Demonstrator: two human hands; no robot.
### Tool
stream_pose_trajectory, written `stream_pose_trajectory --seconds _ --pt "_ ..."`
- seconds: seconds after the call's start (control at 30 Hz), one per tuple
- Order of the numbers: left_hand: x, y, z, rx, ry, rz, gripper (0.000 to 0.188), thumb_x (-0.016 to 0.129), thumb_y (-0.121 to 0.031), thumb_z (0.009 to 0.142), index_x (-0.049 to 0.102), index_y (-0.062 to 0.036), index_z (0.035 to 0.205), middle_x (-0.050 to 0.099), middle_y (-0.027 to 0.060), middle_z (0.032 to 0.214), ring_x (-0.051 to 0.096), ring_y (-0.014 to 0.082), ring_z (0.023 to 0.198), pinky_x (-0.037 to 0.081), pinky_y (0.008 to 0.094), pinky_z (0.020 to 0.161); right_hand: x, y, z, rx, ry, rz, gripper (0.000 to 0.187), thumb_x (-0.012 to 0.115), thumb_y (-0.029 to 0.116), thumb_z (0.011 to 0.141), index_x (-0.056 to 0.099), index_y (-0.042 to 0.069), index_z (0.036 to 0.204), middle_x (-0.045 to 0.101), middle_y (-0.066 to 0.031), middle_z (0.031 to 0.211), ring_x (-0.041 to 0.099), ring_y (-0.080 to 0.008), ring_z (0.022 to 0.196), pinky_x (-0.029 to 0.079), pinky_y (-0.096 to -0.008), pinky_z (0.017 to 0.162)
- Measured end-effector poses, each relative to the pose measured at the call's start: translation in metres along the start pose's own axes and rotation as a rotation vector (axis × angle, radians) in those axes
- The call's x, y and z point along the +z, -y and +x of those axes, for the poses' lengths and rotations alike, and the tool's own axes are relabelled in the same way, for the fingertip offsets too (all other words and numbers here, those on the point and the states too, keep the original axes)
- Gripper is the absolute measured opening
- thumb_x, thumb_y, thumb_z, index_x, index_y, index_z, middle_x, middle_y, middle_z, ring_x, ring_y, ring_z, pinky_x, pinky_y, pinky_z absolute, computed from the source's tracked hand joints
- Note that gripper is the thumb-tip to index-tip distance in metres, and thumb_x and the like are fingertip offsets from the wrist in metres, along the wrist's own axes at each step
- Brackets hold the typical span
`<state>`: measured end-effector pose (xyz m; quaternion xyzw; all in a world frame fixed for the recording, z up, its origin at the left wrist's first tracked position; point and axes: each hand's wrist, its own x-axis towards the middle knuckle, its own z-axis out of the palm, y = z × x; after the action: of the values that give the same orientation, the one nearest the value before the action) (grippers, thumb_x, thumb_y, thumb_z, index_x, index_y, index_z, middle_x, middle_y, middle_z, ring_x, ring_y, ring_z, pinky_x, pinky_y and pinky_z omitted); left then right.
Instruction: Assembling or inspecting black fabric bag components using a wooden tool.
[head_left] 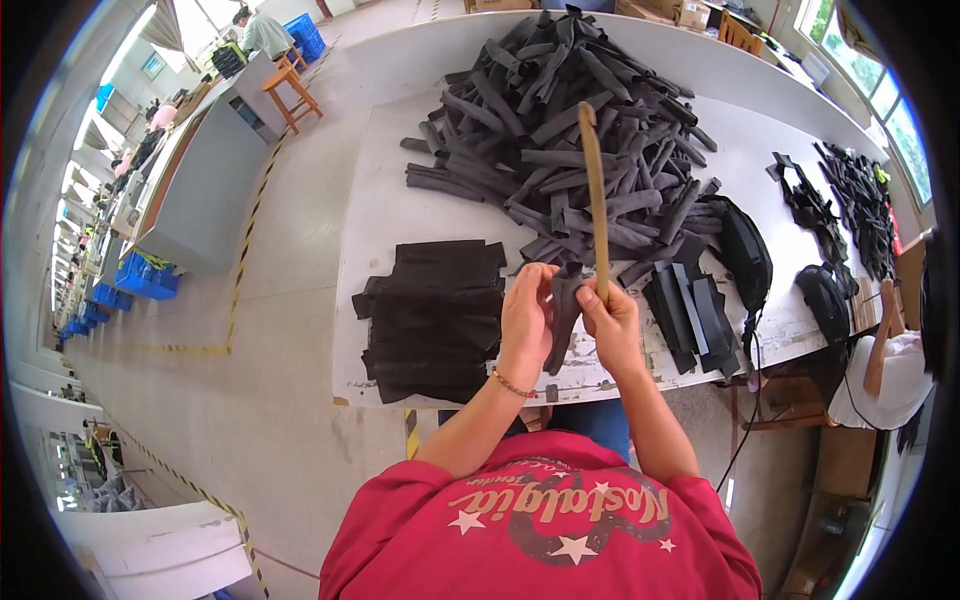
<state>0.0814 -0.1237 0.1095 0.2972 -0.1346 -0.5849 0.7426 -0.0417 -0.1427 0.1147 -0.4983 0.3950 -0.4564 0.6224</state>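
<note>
A dark grey fabric tube [562, 325] hangs between my two hands, just above the near edge of the white table. My left hand [525, 322] is closed on its left side, thumb toward the top end. In my right hand [614, 328] is a long, thin, light-brown stick [594, 190]. It points away from me and has a small hook at its far tip. My right thumb and fingers also meet the fabric's right edge. Flat black fabric pieces [435, 320] lie stacked left of my hands. More dark strips [692, 310] lie to the right.
A large heap of dark fabric tubes [570, 150] covers the table's far part. A black pouch [742, 255] with a cord lies at the right. Another person's arm [882, 335] shows at the far right. A wooden stool [290, 95] stands beyond the aisle, near a seated person.
</note>
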Motion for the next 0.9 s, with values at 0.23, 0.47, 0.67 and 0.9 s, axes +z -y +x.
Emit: stream_pose_trajectory --seconds 0.23,0.47,0.67,0.9 --pt "-0.013 -0.02 0.012 0.264 -0.095 0.65 0.026 0.049 -0.017 0.092 0.06 -0.0029 0.073 0.058 0.0022 0.078 0.053 0.0087 0.068 0.042 0.0214 0.063 0.007 -0.01 -0.003 -0.007 0.103 -0.158 0.014 0.06 0.019 0.091 0.06 0.006 0.086 0.042 0.0098 0.061 0.032 0.0003 0.05 0.022 -0.019 0.044" --pt "-0.051 -0.096 0.04 0.338 -0.116 0.758 0.026 0.054 -0.023 0.093 0.062 0.0013 0.09 0.062 0.0048 0.082 0.059 0.0125 0.073 0.048 0.0242 0.063 0.006 0.044 0.083 -0.204 -0.122 -0.269 0.018 0.057 0.016 0.092 0.062 0.0 0.087 0.053 0.0031 0.072 0.047 -0.0055 0.068 0.041 -0.0221 0.062" --pt "-0.118 -0.106 0.112 0.411 0.395 1.651 0.016 0.068 -0.016 0.075 0.068 -0.0084 0.089 0.064 0.0063 0.088 0.058 0.0259 0.086 0.048 0.0357 0.082 -0.019 0.06 0.165 -0.37 -0.183 -0.432 0.02 0.05 0.02 0.096 0.055 0.001 0.101 0.044 -0.0007 0.066 0.042 -0.008 0.059 0.035 -0.0246 0.053" --pt "-0.119 -0.12 0.125 0.165 0.548 1.718 0.011 0.07 -0.014 0.071 0.068 -0.0078 0.079 0.062 0.0044 0.091 0.052 0.0237 0.094 0.044 0.0334 0.082 -0.065 0.003 0.046 -0.057 0.214 -0.816 0.018 0.055 0.011 0.09 0.062 -0.001 0.102 0.059 -0.011 0.069 0.054 -0.0157 0.061 0.043 -0.0286 0.059"
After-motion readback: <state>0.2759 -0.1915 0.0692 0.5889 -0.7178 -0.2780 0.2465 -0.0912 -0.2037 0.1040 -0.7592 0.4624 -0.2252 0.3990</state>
